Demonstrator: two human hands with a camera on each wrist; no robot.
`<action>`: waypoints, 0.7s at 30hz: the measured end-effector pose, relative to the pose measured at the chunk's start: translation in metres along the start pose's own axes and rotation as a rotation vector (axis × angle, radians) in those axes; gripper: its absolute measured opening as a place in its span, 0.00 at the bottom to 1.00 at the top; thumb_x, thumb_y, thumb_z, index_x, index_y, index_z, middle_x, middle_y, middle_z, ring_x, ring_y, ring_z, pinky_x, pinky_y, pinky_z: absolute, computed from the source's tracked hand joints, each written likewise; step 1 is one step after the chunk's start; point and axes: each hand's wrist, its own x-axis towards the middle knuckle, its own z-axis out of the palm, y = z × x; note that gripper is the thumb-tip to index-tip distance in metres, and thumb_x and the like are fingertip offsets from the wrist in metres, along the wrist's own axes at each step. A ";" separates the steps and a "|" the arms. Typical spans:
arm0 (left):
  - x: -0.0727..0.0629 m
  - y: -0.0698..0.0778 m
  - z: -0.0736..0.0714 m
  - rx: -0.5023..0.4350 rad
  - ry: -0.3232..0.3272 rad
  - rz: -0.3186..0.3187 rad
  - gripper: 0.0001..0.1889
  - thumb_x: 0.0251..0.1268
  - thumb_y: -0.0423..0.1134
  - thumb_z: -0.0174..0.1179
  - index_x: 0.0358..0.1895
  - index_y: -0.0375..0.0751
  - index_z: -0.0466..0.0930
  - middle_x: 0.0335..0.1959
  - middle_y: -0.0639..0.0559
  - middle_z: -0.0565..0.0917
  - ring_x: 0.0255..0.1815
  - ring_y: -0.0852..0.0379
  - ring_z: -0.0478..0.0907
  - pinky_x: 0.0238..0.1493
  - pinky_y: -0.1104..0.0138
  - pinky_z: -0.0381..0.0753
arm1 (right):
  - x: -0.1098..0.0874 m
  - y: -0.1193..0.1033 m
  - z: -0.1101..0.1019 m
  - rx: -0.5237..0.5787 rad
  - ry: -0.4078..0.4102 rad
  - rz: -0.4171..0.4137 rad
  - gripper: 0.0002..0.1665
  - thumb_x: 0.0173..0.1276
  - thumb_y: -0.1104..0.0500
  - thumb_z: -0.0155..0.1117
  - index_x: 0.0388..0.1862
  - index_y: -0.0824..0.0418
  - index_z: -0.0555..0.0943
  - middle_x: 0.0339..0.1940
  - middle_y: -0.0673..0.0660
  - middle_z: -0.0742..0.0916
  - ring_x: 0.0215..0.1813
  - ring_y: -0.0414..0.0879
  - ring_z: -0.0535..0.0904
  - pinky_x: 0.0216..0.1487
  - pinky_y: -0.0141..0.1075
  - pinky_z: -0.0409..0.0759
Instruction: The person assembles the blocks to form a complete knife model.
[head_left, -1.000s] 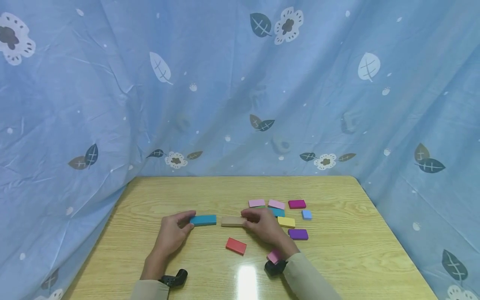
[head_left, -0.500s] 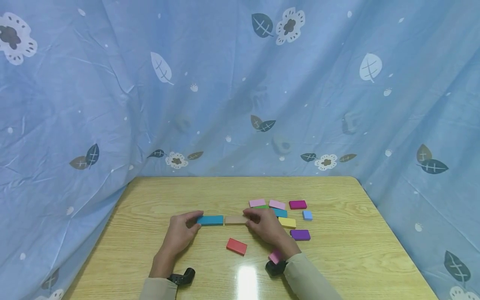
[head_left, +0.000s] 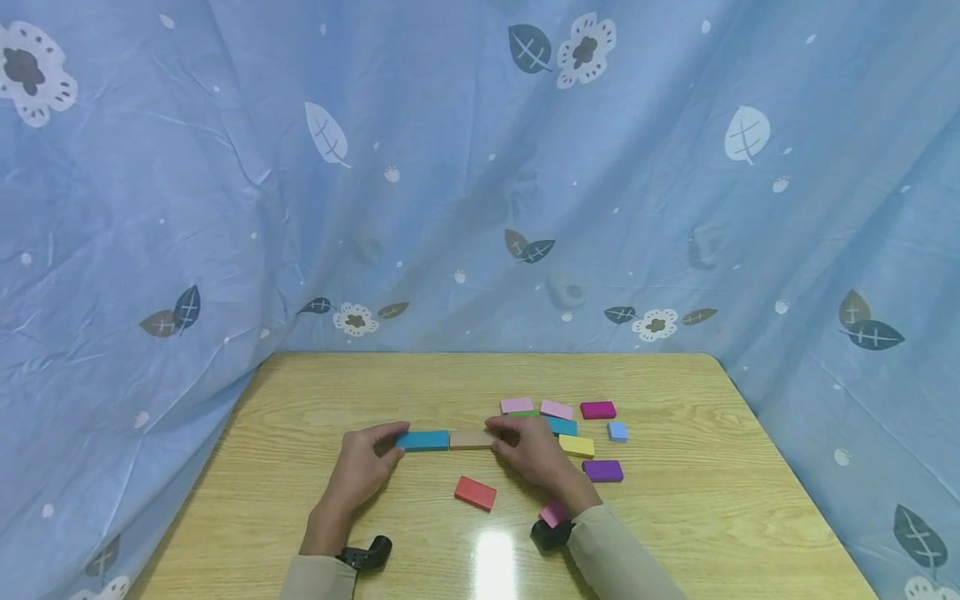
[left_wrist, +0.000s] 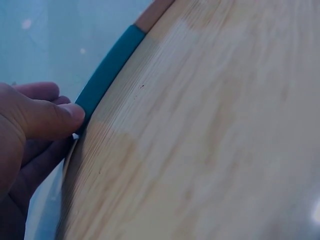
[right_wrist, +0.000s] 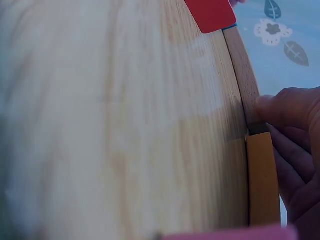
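Observation:
A blue block [head_left: 424, 441] and a tan wooden block [head_left: 469, 439] lie end to end on the table, touching as far as I can see. My left hand [head_left: 362, 468] pinches the blue block's left end; in the left wrist view the thumb [left_wrist: 73, 114] presses its near side. With thumb and fingers, my right hand [head_left: 536, 454] pinches the right end of the tan block, which those fingers partly cover. Nearer to me, between both hands, lies a red block [head_left: 476, 493].
Right of and behind my right hand lie pink, green, blue, yellow [head_left: 576, 446], purple [head_left: 602, 471] and magenta [head_left: 597, 410] blocks, plus a small light-blue one [head_left: 617, 432]. A pink block [head_left: 553, 512] sits by my right wrist. A curtain [head_left: 450, 208] hangs behind the table [head_left: 337, 383].
My left hand has slid the blue block rightward, and the gap to the tan block has closed. The right hand has stayed nearly still on the tan block.

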 end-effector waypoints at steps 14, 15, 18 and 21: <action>0.000 0.003 0.000 -0.002 0.000 -0.002 0.23 0.68 0.26 0.74 0.65 0.40 0.89 0.64 0.44 0.90 0.71 0.42 0.85 0.77 0.48 0.81 | -0.001 -0.001 0.001 -0.022 -0.006 -0.008 0.19 0.74 0.64 0.75 0.63 0.59 0.91 0.57 0.53 0.94 0.60 0.47 0.90 0.65 0.50 0.91; 0.000 0.003 0.000 -0.002 0.000 -0.002 0.23 0.68 0.26 0.74 0.65 0.40 0.89 0.64 0.45 0.90 0.71 0.42 0.85 0.77 0.48 0.81 | -0.001 -0.001 0.001 -0.017 -0.008 -0.005 0.20 0.74 0.64 0.75 0.63 0.59 0.91 0.58 0.53 0.94 0.60 0.47 0.90 0.65 0.50 0.91; 0.000 0.002 0.000 0.004 0.000 0.001 0.23 0.68 0.26 0.74 0.65 0.40 0.89 0.64 0.45 0.90 0.71 0.42 0.85 0.77 0.47 0.81 | -0.002 -0.001 0.001 -0.012 -0.009 0.004 0.20 0.74 0.63 0.75 0.63 0.58 0.91 0.58 0.53 0.94 0.61 0.47 0.90 0.65 0.49 0.91; 0.000 0.002 0.001 0.008 0.001 0.002 0.23 0.68 0.26 0.74 0.65 0.40 0.89 0.64 0.45 0.90 0.71 0.42 0.85 0.77 0.47 0.81 | -0.002 -0.002 0.001 -0.006 -0.006 0.013 0.20 0.74 0.62 0.76 0.63 0.57 0.91 0.58 0.53 0.94 0.61 0.47 0.90 0.65 0.48 0.91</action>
